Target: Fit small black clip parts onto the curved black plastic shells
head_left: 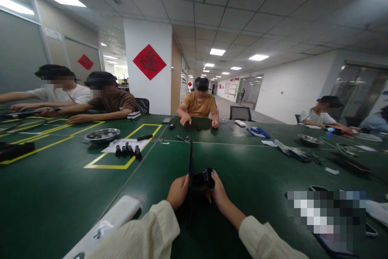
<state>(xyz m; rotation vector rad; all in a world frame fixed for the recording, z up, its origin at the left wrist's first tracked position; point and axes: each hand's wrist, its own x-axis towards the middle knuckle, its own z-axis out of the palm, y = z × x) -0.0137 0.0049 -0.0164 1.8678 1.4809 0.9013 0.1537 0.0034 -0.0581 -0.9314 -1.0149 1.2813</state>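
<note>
Between my two hands is a black object with a thin, upright flat panel (pixel 191 158), seen nearly edge-on, and a blocky black part (pixel 201 180) sticking out to its right. Its exact kind cannot be made out. My left hand (pixel 177 192) is closed on the panel's left side, its fingers mostly hidden. On the other side, my right hand (pixel 220 195) grips the blocky part, thumb on top and fingers curled below. The object is held above the green table (pixel 151 188).
A white bar-shaped item (pixel 121 212) lies by my left forearm. Beyond are black cylindrical pieces (pixel 129 150), a metal bowl (pixel 102 135) and pliers (pixel 183 139). Gloves (pixel 291 150) and a dark brush-like item (pixel 350 163) lie right. Across sits a person (pixel 200 105); others sit both sides.
</note>
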